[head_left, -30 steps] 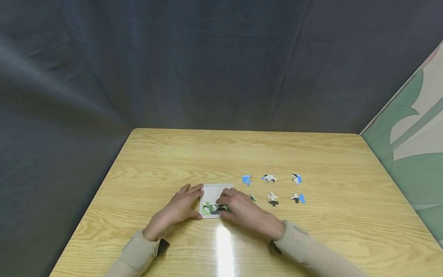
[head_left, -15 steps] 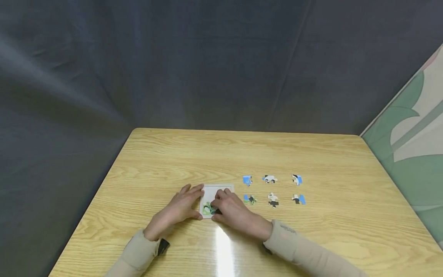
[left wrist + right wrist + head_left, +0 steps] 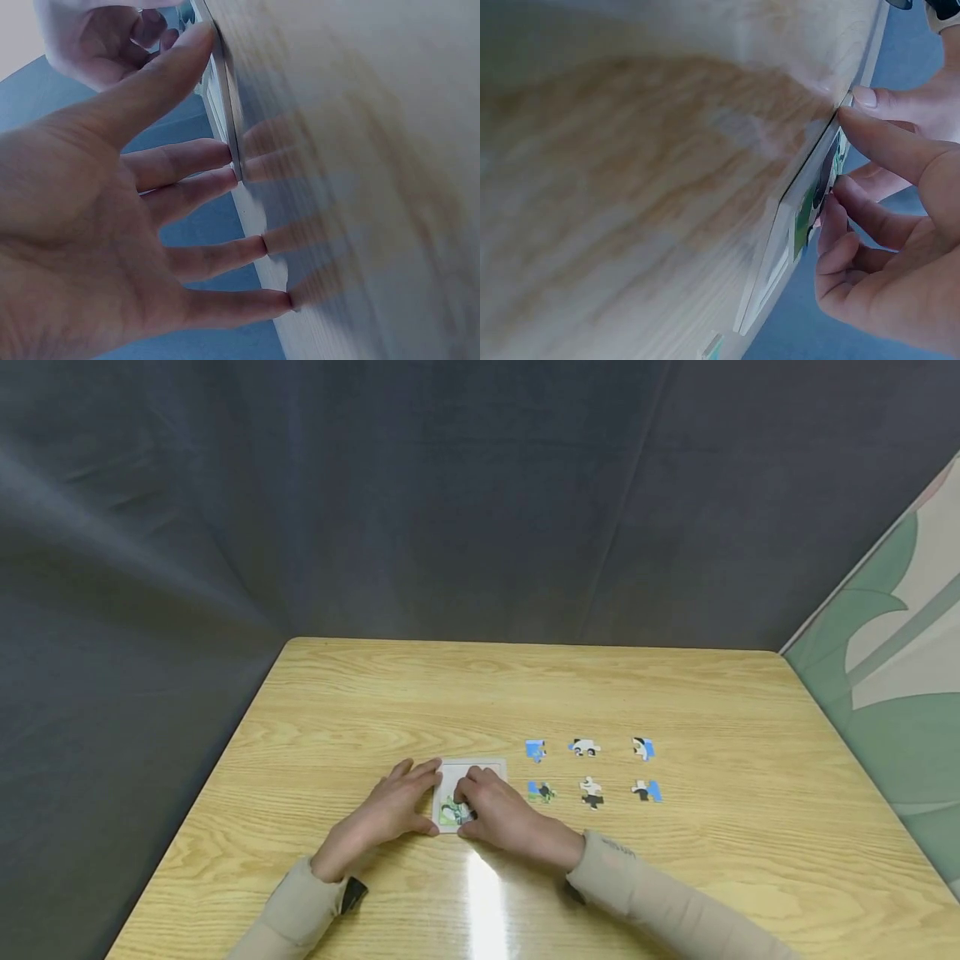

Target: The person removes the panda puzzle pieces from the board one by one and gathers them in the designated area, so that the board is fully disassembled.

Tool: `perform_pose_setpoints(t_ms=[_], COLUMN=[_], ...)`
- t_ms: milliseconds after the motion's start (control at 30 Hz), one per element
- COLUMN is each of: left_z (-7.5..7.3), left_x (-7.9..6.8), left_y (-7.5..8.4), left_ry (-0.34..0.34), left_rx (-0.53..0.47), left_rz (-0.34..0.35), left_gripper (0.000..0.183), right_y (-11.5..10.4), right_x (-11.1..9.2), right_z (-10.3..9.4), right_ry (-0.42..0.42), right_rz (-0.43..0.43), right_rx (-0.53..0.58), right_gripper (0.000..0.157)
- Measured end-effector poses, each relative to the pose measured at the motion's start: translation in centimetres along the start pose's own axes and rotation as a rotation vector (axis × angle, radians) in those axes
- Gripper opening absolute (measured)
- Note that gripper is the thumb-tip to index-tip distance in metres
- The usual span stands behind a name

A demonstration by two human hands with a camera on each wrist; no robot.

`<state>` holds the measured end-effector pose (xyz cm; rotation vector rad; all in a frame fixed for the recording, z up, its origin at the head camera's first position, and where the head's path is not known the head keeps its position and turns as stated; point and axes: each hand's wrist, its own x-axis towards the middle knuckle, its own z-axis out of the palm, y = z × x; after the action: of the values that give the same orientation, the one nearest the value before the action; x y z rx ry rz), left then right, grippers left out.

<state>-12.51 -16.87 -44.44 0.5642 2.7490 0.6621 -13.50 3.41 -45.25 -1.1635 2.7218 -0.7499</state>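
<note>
A square white puzzle tray (image 3: 491, 762) lies on the table, with picture pieces along its near side. My left hand (image 3: 393, 802) rests its fingertips and thumb against the tray's left edge, fingers spread and nearly straight in the left wrist view. Over the tray's lower part, my right hand (image 3: 504, 814) has curled fingers. In the right wrist view its thumb touches the near rim and its bent index finger is on the pieces, bracketing a green-and-white puzzle piece (image 3: 452, 812) at the lower left. A dark panda piece (image 3: 825, 176) sits beside it, partly hidden by fingers.
To the right of the tray lie several loose puzzle pieces in two rows, among them a blue piece (image 3: 535, 750), a panda-eyes piece (image 3: 584, 747) and a black-and-white piece (image 3: 592, 793). The wooden table (image 3: 375, 693) ends at a dark curtain (image 3: 450, 510).
My right hand has slid left along the tray's near row, uncovering a blue-and-green loose piece to the right. My left hand has stayed at the tray's left edge.
</note>
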Motion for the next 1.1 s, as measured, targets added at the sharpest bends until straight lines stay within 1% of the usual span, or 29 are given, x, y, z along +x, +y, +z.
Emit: perform_pose_setpoints(t_ms=[167, 367, 700, 933, 1100], left_z=[0.01, -0.11, -0.06, -0.1, -0.18], left_x=[0.0, -0.12, -0.14, -0.13, -0.16], left_y=[-0.01, 0.11, 0.07, 0.13, 0.19], left_ry=[-0.001, 0.0, 0.004, 0.001, 0.001], left_rx=[0.004, -0.01, -0.007, -0.005, -0.009], left_rz=[-0.002, 0.002, 0.003, 0.003, 0.004], left_gripper=[0.072, 0.072, 0.072, 0.072, 0.071], right_y=[-0.04, -0.06, -0.04, -0.13, -0.27], right_x=[0.02, 0.14, 0.37, 0.73, 0.84], right_z=[-0.01, -0.07, -0.01, -0.05, -0.09], right_ry=[0.006, 0.031, 0.044, 0.074, 0.089], right_rz=[-0.007, -0.037, -0.042, -0.1, -0.127], right_rx=[-0.021, -0.001, 0.083, 0.037, -0.008], right_gripper=[0.032, 0.023, 0.016, 0.013, 0.014])
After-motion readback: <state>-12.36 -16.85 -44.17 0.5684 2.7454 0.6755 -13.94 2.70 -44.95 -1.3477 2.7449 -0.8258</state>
